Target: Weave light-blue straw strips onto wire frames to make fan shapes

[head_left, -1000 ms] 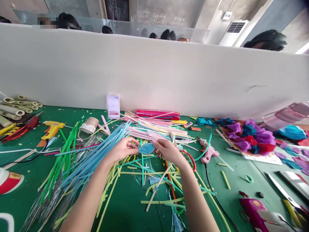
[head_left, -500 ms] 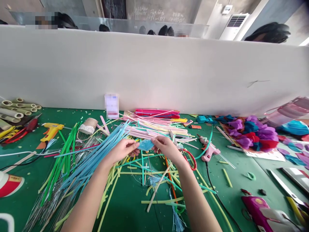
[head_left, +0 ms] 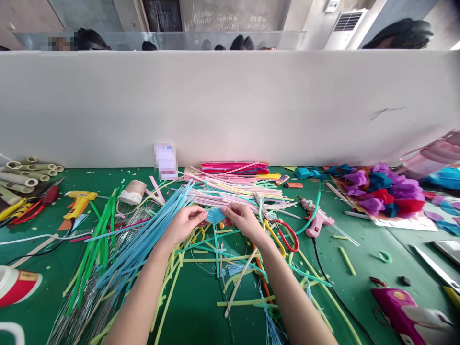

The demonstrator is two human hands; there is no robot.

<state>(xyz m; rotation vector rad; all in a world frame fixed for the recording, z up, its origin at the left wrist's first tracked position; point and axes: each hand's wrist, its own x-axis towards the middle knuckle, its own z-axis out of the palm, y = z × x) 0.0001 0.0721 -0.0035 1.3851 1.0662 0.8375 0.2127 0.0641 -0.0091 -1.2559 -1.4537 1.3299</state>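
A small light-blue, roughly fan-shaped piece (head_left: 214,215) is stretched between my two hands above the middle of the table; its exact kind is not clear. My left hand (head_left: 186,223) pinches its left end between thumb and fingers. On the opposite end, the thumb and fingers of my right hand (head_left: 242,221) are closed. Blue pipe cleaners (head_left: 147,242) lie in a bundle beside my left hand. Close to my right forearm rest scissors (head_left: 287,235) with red and yellow handles. Light-blue tassels (head_left: 235,268) lie below the hands among loose yellow-green strips.
Left are green pipe cleaners (head_left: 95,249), a yellow glue gun (head_left: 79,201), a twine spool (head_left: 132,191) and bamboo tubes (head_left: 21,182). Right are a pink glue gun (head_left: 316,220), felt flowers (head_left: 390,191) and a magenta device (head_left: 398,306). A white partition (head_left: 230,105) closes off the back.
The camera view has shifted slightly. Both hands still hold the light-blue piece, which now looks more spread downward. More of the scissors' yellow handle shows beside my right wrist.
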